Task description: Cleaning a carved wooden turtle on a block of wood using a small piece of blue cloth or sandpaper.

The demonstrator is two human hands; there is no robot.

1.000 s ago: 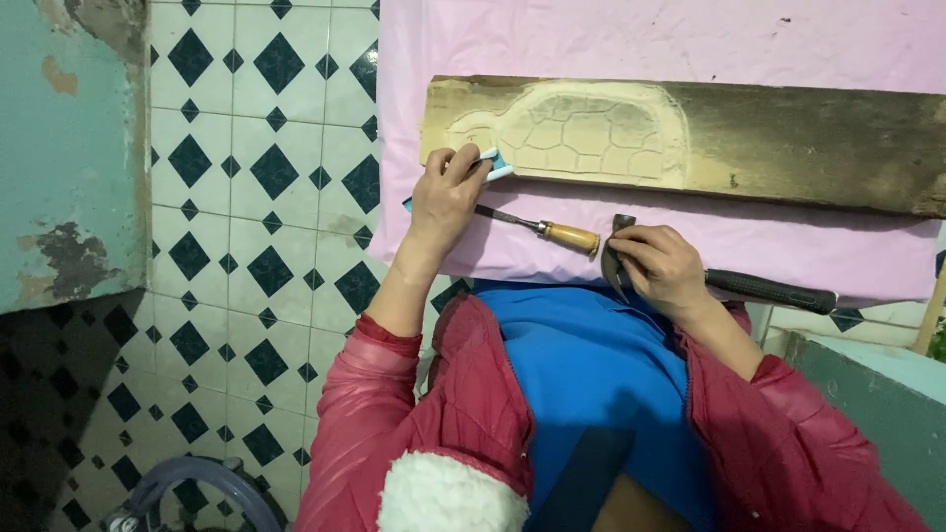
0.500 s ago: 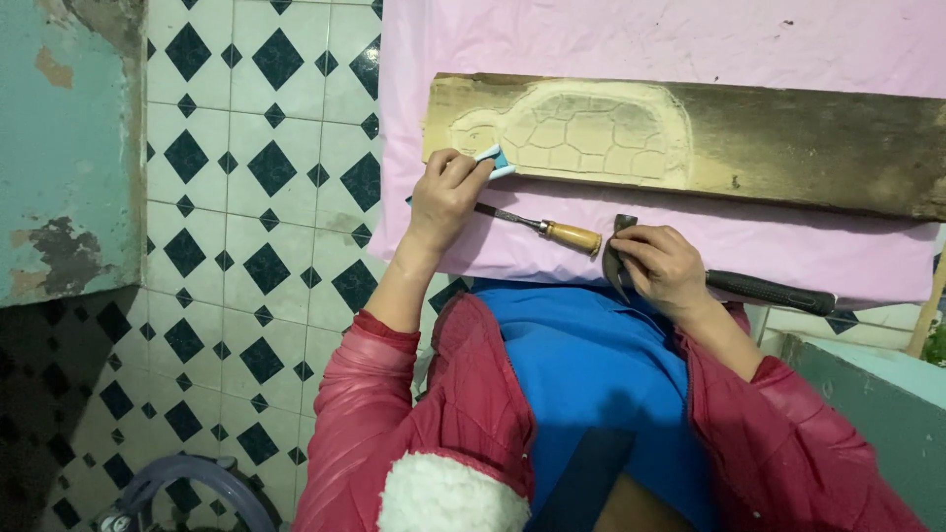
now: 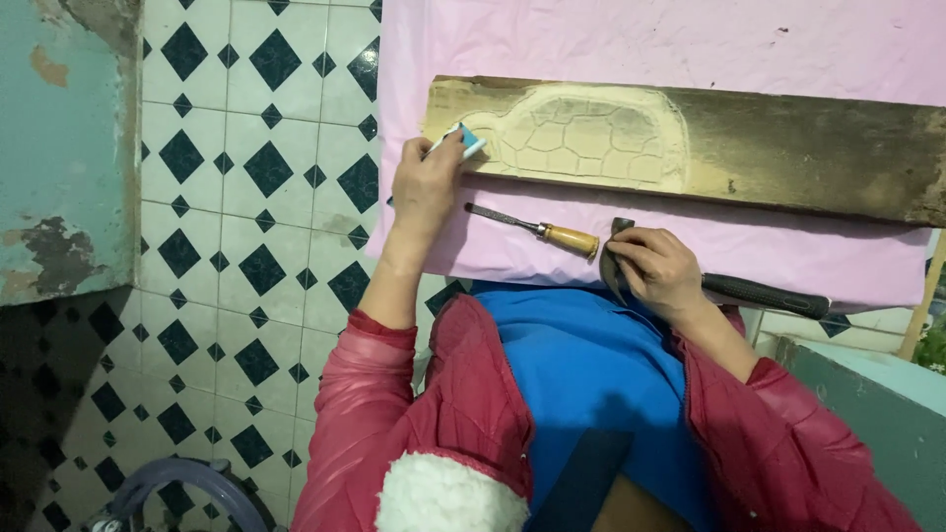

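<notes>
A pink cloth-covered work surface (image 3: pixel 690 39) beside a white floor of tiles with dark diamonds (image 3: pixel 236 197), seen from above.

Above both hands lies a long dark wooden plank (image 3: pixel 788 148) with a pale carved turtle-shell relief (image 3: pixel 591 138). The left hand (image 3: pixel 426 182) is closed around a small blue-and-white block (image 3: pixel 463 141), pressed at the relief's left edge. Between the hands rests a chisel with a yellow wooden handle (image 3: pixel 537 230). The right hand (image 3: pixel 658 268) lies curled over the head of a black-handled hammer (image 3: pixel 764 294), touching it. A worn teal wall (image 3: pixel 59 148) stands far left of the left hand.
</notes>
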